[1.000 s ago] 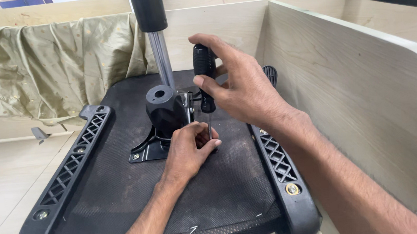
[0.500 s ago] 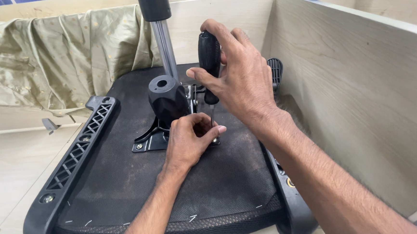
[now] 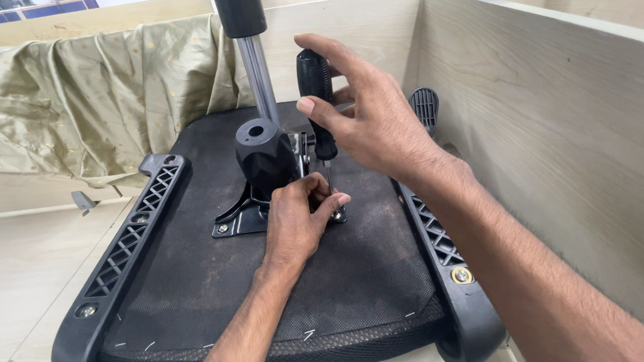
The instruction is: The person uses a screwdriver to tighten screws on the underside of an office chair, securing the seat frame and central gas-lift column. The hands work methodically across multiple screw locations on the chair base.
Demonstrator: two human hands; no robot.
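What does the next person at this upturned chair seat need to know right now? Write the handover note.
Right hand: wrapped round the black handle of the screwdriver, held upright, tip down at the near corner of the metal mounting plate.
Left hand: fingertips pinched round the screwdriver shaft at the tip, steadying it.
Seat underside: faces up, black side rails on both edges, black mechanism housing on the plate.
Done: one screw sits in the plate's left corner.
Left: the screw under the tip is hidden by the fingers; I cannot tell how far in it is.
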